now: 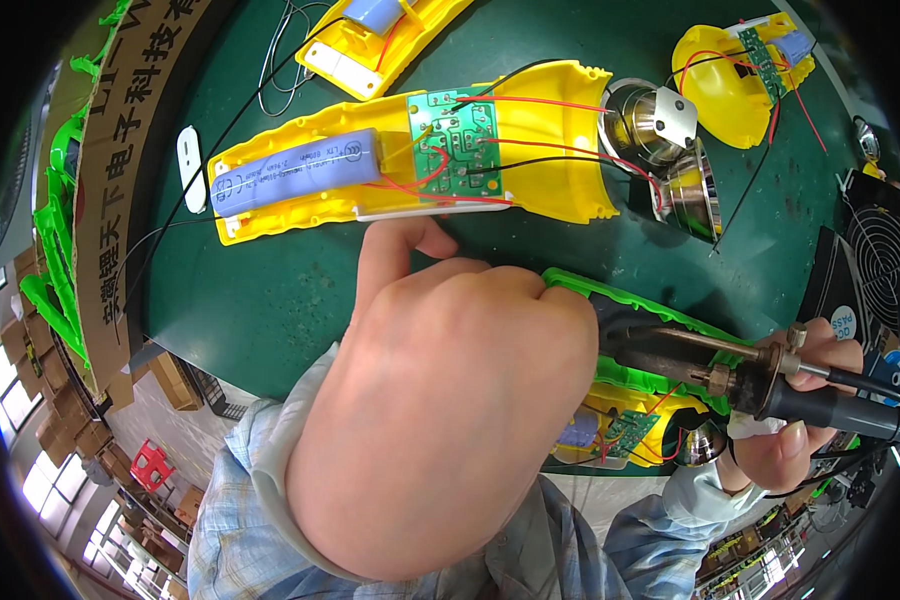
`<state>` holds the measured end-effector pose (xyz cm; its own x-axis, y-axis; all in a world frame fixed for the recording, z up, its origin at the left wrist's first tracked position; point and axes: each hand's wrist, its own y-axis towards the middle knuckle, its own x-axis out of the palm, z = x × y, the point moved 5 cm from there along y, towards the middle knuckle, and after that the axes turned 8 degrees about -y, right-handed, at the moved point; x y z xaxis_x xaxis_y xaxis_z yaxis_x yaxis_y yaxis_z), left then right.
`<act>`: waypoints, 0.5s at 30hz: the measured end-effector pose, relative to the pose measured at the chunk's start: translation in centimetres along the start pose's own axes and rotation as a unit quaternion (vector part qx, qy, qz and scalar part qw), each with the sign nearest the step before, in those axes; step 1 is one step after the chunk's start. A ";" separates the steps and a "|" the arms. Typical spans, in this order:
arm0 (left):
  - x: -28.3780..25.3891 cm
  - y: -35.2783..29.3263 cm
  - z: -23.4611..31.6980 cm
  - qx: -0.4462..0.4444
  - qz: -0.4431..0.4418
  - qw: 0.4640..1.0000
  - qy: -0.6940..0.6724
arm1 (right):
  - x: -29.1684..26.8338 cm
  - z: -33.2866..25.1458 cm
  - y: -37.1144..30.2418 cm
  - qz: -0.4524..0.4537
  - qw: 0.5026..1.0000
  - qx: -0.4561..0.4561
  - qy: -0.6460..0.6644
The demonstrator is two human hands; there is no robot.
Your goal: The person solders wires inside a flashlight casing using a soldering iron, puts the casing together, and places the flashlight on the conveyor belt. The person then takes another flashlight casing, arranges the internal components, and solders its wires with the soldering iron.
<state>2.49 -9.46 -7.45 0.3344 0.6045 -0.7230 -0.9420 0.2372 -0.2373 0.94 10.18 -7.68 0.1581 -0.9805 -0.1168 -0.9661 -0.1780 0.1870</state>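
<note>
My left hand (pixel 445 385) fills the middle, back upward. One bent finger reaches the lower edge of a yellow lamp housing half (pixel 560 135); the other fingers curl in, and what they hold, if anything, is hidden. In that housing are a blue cylindrical battery (pixel 295 172) and a green circuit board (pixel 457 145), with red and black wires running to silver reflector parts (pixel 692 190). At the right, my right hand (pixel 782 458) is closed round a soldering iron (pixel 820 408) with a side tube. The iron points left, and its front end passes close to my left hand.
Another yellow housing (pixel 355 65) lies at the top, and a wired yellow lamp head (pixel 720 85) at the upper right. Below the iron are a green housing (pixel 635 300) and a yellow assembly (pixel 660 425). A cardboard box (pixel 135 170) borders the left; a black fan (pixel 878 235), the right.
</note>
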 end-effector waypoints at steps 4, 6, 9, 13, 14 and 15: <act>-0.1 0.0 0.0 -0.003 0.001 1.000 0.003 | -0.2 -0.1 -0.1 -0.011 0.999 -0.011 -0.036; 0.0 0.0 0.1 0.000 0.000 1.000 0.003 | -0.8 -0.4 -0.3 0.063 0.994 -0.055 -0.069; -0.1 -0.1 0.2 0.003 -0.009 1.000 0.001 | -1.6 -0.6 -0.6 0.078 0.993 -0.056 -0.074; -0.1 0.0 0.0 -0.007 -0.020 1.000 0.011 | -2.8 -0.4 -0.6 0.103 0.994 -0.011 -0.017; -0.1 -0.1 0.0 -0.003 -0.015 1.000 0.006 | -2.9 -0.6 -0.5 0.104 0.994 -0.011 -0.017; -0.1 -0.1 0.0 0.000 -0.011 1.000 0.001 | -2.8 -0.6 -0.5 0.085 0.996 0.014 0.023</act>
<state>2.56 -9.51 -7.34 0.3555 0.5977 -0.7186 -0.9342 0.2513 -0.2532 1.05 12.99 -6.86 -0.0008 -0.9991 -0.0412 -0.9850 -0.0063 0.1723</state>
